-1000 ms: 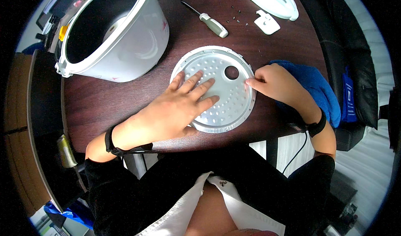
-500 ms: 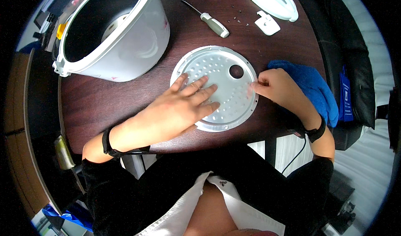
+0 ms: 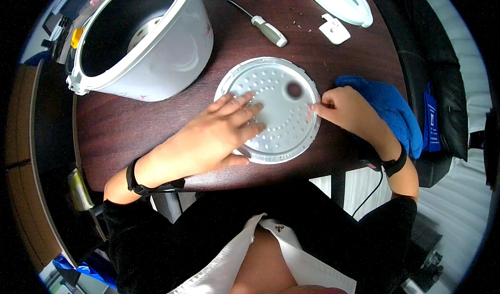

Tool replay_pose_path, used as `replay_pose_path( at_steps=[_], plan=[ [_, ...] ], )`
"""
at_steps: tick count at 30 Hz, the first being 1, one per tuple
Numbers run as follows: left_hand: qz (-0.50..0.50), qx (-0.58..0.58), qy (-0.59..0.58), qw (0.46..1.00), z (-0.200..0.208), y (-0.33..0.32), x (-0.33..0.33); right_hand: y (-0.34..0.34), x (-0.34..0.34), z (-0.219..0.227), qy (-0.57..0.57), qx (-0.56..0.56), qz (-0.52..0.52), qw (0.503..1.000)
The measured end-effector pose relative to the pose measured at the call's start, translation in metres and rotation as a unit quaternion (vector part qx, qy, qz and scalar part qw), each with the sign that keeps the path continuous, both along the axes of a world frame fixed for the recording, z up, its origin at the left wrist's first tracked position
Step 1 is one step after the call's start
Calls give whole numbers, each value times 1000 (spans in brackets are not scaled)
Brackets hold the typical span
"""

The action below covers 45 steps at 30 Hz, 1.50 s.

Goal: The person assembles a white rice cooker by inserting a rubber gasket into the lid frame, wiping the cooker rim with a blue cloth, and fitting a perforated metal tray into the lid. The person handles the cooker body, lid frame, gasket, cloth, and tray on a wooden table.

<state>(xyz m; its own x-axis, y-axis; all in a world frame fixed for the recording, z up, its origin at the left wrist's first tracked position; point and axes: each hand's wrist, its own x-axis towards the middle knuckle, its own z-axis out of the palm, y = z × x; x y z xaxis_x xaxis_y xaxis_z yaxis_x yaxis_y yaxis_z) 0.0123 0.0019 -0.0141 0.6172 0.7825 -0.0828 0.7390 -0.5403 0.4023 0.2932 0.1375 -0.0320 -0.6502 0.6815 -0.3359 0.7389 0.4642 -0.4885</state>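
A round, dimpled metal inner lid [image 3: 278,143] from a rice cooker lies on the dark table in front of me, with a hole toward its far right side. My left hand [image 3: 211,130] rests on its left half, fingers spread and thumb by the near rim. At the right rim, my right hand [image 3: 341,106] has its fingertips pinched together on the edge. Whether a small piece is also between those fingers is hidden. Beyond the lid lies a screwdriver [image 3: 270,32] with a grey and white handle.
The white rice cooker body [image 3: 166,49] stands at the far left with its dark inside showing. Several small screws [image 3: 299,26] are scattered right of the screwdriver. A small white plastic piece [image 3: 335,30] and a white oval cover [image 3: 341,2] lie farther right. A blue cloth [image 3: 398,114] sits by my right wrist.
My left hand has slid slightly left on the lid, and its thumb now shows. The hole area looks blurred by motion. My right hand remains at the rim.
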Motion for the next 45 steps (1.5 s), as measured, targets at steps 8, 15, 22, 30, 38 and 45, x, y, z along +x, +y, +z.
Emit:
replay_pose_path(
  at_steps=[8, 15, 22, 30, 38, 45],
  plan=[
    [108, 8, 48, 993, 1, 3, -6, -2, -1, 1, 13, -26, -10, 1000],
    [100, 14, 61, 993, 1, 6, -7, -3, -3, 1, 1, 12, -9, 1000],
    [71, 22, 54, 996, 7, 8, -11, -1, -2, 4, 64, -110, -91, 988],
    [68, 71, 24, 995, 6, 4, -17, 6, 0, 10, 248, -302, -139, 910],
    [115, 67, -13, 991, 11, 2, -24, 0, 4, 37, 314, -326, -120, 883],
    [121, 50, -46, 990, 7, 3, -22, -7, 38, 53, 360, -231, -241, 871]
  ],
)
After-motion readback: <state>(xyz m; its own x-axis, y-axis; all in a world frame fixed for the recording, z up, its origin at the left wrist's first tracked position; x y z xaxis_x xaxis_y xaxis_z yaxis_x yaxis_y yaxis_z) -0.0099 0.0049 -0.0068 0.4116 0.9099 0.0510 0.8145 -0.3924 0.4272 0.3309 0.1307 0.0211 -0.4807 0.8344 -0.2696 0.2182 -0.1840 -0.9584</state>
